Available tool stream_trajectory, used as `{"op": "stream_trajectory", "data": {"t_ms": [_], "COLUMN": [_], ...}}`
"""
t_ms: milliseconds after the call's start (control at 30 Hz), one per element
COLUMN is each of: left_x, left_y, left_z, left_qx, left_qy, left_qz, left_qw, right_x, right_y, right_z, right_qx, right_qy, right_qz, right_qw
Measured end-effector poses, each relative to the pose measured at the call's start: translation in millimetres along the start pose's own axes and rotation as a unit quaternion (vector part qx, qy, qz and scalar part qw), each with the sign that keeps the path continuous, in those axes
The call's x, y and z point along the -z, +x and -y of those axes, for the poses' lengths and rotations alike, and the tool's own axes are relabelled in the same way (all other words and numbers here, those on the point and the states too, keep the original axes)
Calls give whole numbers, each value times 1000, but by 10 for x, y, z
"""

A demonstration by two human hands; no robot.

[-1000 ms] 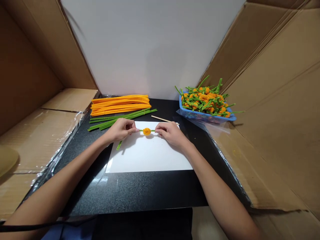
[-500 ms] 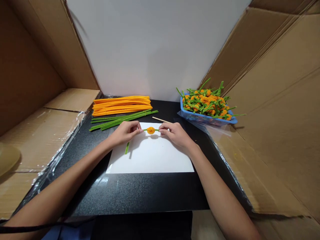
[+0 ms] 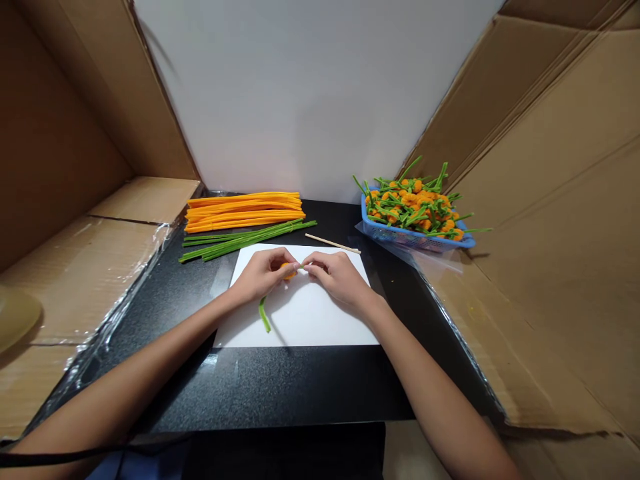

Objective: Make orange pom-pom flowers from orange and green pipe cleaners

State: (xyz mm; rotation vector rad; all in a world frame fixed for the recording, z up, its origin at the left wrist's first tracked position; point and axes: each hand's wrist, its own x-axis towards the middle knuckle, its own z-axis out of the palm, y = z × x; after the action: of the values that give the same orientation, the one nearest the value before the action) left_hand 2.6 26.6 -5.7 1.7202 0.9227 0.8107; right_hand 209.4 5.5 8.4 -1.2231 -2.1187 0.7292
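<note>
Over a white sheet of paper (image 3: 310,320), my left hand (image 3: 265,272) is closed on an orange pipe-cleaner flower (image 3: 287,270), which its fingers mostly cover. A green pipe-cleaner stem (image 3: 265,316) hangs out below that hand, bent toward me. Fingertip to fingertip with it, my right hand (image 3: 334,273) pinches the short green end that sticks out on the flower's other side. Only a sliver of green shows between the two pinches.
Orange pipe cleaners (image 3: 245,212) lie bundled behind my left hand, with green pipe cleaners (image 3: 245,241) in front of them. A thin wooden stick (image 3: 333,243) rests behind the paper. At back right, a blue basket (image 3: 400,235) is heaped with orange and green flowers. Cardboard walls (image 3: 560,200) flank the table.
The flower has shifted left and down into my left fingers, which now cover most of it. My right hand has come in close to my left. The hanging green stem has swung toward me.
</note>
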Motion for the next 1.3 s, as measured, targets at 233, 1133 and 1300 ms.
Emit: {"op": "stream_trajectory", "data": {"t_ms": [233,1133,1300], "left_x": [4,160,93], "left_y": [22,19,-10], "left_z": [9,-71,-76], "left_qx": [37,-126,-127], "left_qy": [-60,264,260], "left_qz": [14,-103,-130], "left_qw": [997,951,948], "right_x": [50,157,105], "right_y": [20,50,31], "right_z": [-8,-133,-135], "right_qx": [26,88,87], "right_qy": [-38,-48,-81], "right_qz": [-13,-42,-102], "right_qw": [999,994,988]}}
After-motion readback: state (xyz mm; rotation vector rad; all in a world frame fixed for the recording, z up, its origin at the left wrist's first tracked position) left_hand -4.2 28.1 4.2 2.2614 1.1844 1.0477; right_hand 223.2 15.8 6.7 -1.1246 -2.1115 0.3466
